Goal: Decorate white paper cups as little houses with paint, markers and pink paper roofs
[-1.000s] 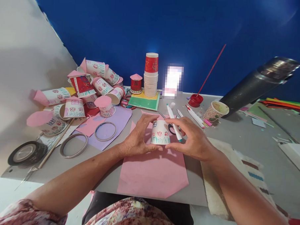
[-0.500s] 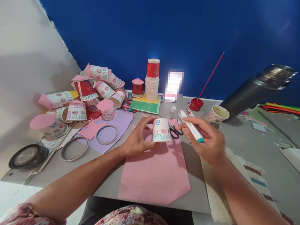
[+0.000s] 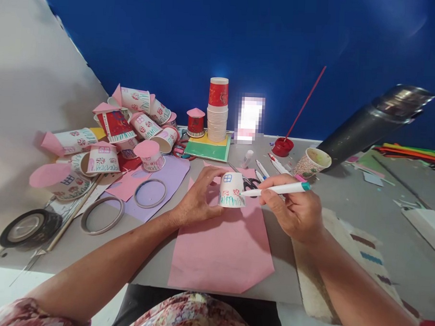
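- Paper cup (image 3: 231,189), upside down on the pink paper sheet (image 3: 221,247) at the middle of the grey table (image 3: 349,197): this is the piece I have in hand, a little house in the making.
- My left hand (image 3: 197,200) is curled round the cup's left side, thumb low and fingers over the top, steadying it on the sheet.
- My right hand (image 3: 296,212) pinches a white marker (image 3: 276,189) with a teal end cap, its tip touching the cup's lower right edge beside the green strokes.
- Done, as far as I can see: a blue window near the top, red flowers across the middle, and green grass strokes along the rim on the side facing me.
- Left, by my judgement: the grass band seems to be what I am working on at the right edge; the far side of the cup is hidden. The cup has no pink cone roof.
- For comparison, the finished houses (image 3: 129,125) heaped at the back left carry pink roofs along with the same windows, flowers and grass.
- A stack of plain cups (image 3: 218,116) stands by the blue wall, undecorated except the red one on top.
- Scissors (image 3: 251,183) lie just behind the cup; loose pens (image 3: 264,169) lie nearby.
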`<state>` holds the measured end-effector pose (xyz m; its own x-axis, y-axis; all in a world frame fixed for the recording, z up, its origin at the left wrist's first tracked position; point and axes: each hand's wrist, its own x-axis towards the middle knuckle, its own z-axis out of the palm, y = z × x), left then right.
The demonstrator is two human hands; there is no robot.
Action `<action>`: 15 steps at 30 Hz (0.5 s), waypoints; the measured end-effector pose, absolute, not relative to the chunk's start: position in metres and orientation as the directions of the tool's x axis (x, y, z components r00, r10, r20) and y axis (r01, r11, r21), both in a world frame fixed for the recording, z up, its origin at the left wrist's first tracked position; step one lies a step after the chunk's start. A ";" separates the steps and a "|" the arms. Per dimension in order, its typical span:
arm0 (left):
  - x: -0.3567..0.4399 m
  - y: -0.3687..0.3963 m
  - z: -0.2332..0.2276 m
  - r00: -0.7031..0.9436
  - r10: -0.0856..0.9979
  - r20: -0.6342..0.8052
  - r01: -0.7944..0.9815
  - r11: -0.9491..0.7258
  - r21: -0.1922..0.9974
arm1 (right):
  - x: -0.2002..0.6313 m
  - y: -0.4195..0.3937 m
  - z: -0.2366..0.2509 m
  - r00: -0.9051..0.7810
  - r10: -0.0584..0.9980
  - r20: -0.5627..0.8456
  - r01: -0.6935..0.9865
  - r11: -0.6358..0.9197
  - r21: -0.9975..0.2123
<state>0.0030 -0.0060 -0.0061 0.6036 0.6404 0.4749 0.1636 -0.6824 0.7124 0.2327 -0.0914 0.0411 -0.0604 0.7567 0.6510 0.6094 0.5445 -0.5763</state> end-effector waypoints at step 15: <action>0.004 -0.008 -0.007 0.610 0.622 0.491 0.143 -0.696 0.703 | 0.232 -0.089 0.037 -0.131 0.756 0.641 0.621 0.567 -0.542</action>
<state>0.0043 -0.0077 -0.0073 0.6099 0.6217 0.4914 0.1431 -0.6963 0.7034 0.2318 -0.0886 0.0374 -0.1305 0.7564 0.6410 0.6206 0.5665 -0.5422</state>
